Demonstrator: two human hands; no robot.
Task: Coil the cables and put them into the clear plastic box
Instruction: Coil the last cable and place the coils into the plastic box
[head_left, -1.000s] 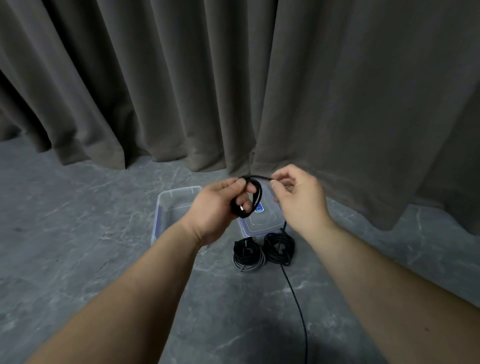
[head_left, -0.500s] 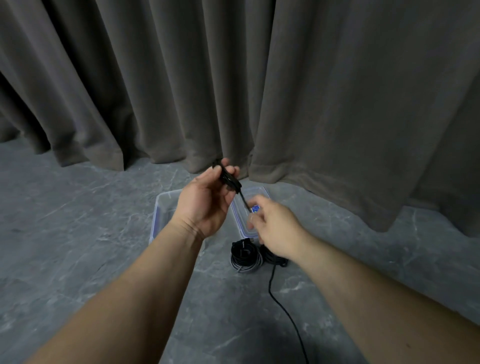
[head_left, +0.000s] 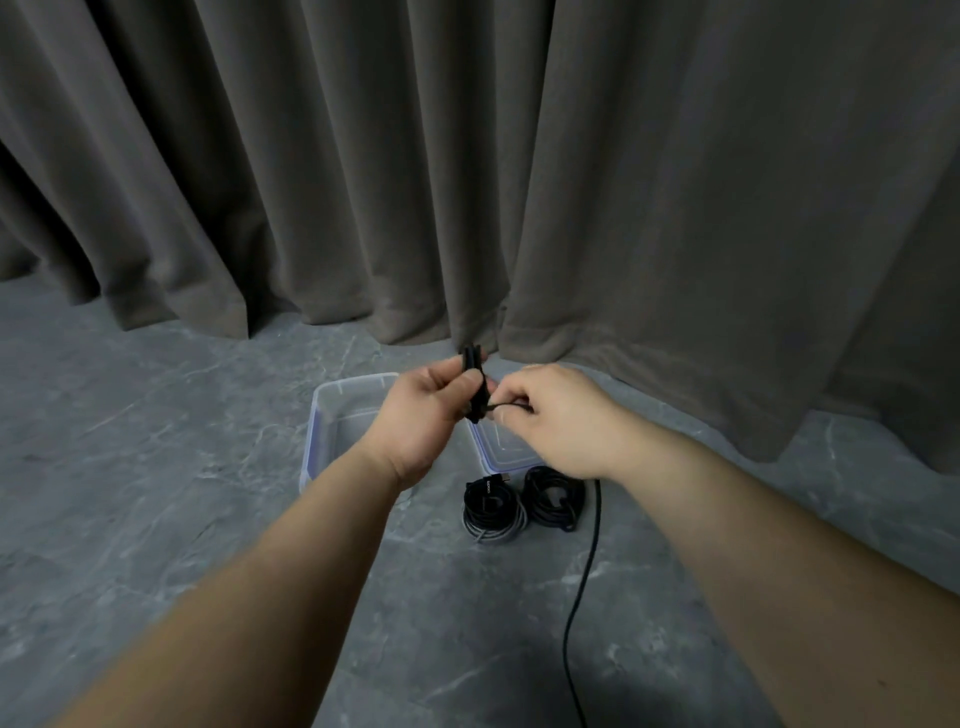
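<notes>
We see the black cable (head_left: 474, 384) bunched into a tight upright coil, held in the air above the clear plastic box (head_left: 343, 415), which sits open on the grey floor (head_left: 156, 467). The left hand (head_left: 421, 410) grips the coil, fingers curled round its middle, as it did half a second ago. The right hand (head_left: 550, 415) has risen from lower down, near the coils on the floor, and now sits level with the left, just beside the coil, pinching the cable's loose strand between thumb and fingertips. The rest of that strand hangs behind the right wrist and trails along the floor toward us. The box lid (head_left: 498, 447) lies beside the box, partly hidden by the hands. Two finished coils, a grey-and-black coil (head_left: 493, 512) and a black coil (head_left: 553, 499), rest on the floor in front of the lid, unmoved. A grey curtain (head_left: 467, 156) hangs behind.
</notes>
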